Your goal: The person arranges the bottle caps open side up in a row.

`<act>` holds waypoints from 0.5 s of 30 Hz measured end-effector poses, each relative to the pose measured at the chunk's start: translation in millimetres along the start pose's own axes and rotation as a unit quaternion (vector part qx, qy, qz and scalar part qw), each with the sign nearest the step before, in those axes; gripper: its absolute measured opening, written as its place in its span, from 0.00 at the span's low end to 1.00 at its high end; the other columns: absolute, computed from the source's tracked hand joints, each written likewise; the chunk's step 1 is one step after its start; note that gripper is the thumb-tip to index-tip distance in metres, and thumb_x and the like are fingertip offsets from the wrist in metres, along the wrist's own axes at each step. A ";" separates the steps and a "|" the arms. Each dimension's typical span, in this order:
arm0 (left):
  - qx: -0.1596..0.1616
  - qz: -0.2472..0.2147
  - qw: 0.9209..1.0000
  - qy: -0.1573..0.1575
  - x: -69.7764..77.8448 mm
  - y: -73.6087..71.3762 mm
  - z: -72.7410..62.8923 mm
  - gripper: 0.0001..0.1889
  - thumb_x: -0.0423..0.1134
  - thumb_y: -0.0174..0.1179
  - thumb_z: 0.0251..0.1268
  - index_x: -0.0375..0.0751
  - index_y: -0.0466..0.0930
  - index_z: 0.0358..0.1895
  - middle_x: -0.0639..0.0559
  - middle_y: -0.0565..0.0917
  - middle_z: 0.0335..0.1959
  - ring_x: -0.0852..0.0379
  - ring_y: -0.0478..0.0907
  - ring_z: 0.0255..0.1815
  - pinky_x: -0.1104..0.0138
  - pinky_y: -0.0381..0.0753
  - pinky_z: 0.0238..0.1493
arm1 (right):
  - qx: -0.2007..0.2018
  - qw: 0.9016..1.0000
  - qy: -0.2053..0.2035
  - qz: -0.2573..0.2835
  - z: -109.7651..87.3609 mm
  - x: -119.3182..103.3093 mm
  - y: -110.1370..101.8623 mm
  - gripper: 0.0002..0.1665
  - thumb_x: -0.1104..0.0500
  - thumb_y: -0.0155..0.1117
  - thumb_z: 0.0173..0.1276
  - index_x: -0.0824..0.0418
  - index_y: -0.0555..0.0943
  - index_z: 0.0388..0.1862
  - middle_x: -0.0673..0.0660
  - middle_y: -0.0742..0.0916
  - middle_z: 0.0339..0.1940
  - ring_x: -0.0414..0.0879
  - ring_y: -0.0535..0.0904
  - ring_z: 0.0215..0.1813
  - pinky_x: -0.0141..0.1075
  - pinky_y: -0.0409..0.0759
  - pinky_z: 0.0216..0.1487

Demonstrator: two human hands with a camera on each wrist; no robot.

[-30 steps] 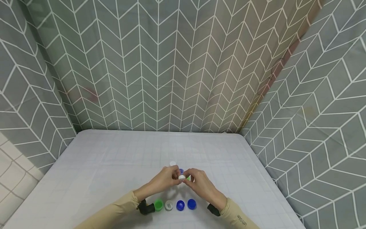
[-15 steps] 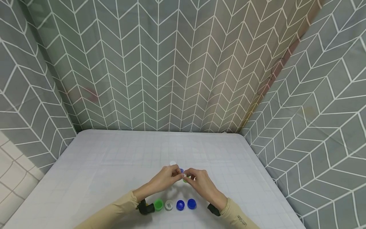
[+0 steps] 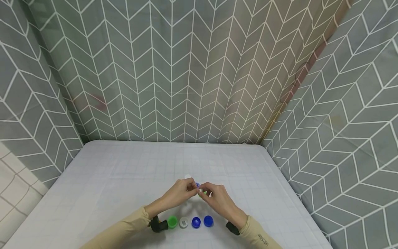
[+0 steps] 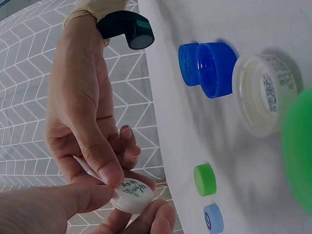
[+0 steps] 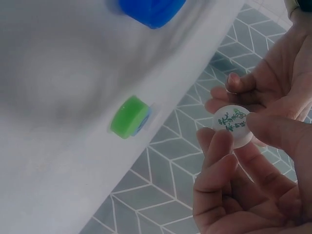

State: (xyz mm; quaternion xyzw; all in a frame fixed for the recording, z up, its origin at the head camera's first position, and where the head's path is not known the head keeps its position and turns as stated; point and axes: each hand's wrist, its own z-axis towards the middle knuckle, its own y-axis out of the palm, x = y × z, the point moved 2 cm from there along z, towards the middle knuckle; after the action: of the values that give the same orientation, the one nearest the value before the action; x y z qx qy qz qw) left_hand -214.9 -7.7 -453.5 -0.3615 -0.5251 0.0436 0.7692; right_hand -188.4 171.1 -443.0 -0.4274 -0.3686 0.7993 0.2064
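A white bottle cap with green writing on its top is held up between both hands. My left hand pinches one side of it, thumb on the printed face and fingers beneath, as the left wrist view shows. From the other side my right hand grips its edge between thumb and fingers. In the head view the fingertips cover most of the cap. Just beyond the hands lie a small green cap and a light blue cap with a round mark, partly hidden in the head view.
Nearer the body a row of caps lies on the white table: a green cap, a white cap, a blue cap and another blue cap. Another white cap lies behind the left hand. Patterned curtains surround the table.
The white cap has been turned between the fingers, so its white top no longer faces the head camera. The left fingertips have shifted slightly right, closer to the right hand's.
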 end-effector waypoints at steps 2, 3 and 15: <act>-0.001 0.002 1.000 -0.001 0.2 0.2 -0.2 0.04 0.41 0.60 0.65 0.46 0.79 0.35 0.59 0.84 0.29 0.67 0.77 0.30 0.72 0.75 0.30 | 0.003 1.000 -0.002 -0.004 -0.4 -0.2 0.4 0.09 0.52 0.62 0.69 0.54 0.84 0.42 0.46 0.88 0.32 0.32 0.78 0.29 0.28 0.77 0.32; -0.001 0.003 1.000 -0.002 0.3 0.2 -0.3 0.04 0.41 0.60 0.65 0.46 0.79 0.35 0.59 0.84 0.29 0.67 0.77 0.29 0.72 0.75 0.30 | 0.003 1.000 -0.003 -0.005 -0.7 -0.3 0.6 0.09 0.52 0.62 0.69 0.54 0.84 0.42 0.47 0.88 0.32 0.33 0.78 0.29 0.28 0.77 0.32; -0.007 -0.009 1.000 -0.001 0.2 0.9 -0.3 0.06 0.37 0.66 0.58 0.45 0.78 0.34 0.55 0.85 0.33 0.65 0.81 0.34 0.73 0.78 0.32 | -0.010 1.000 0.006 -0.007 -3.2 0.4 -1.3 0.05 0.58 0.67 0.64 0.54 0.84 0.39 0.47 0.88 0.36 0.32 0.77 0.32 0.26 0.75 0.31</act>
State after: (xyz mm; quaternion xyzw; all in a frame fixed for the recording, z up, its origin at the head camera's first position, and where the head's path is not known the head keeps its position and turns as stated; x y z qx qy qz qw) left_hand -214.3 -7.1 -454.0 -0.3624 -0.5298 0.0333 0.7661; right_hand -185.8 173.5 -443.4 -0.4314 -0.3780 0.7919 0.2096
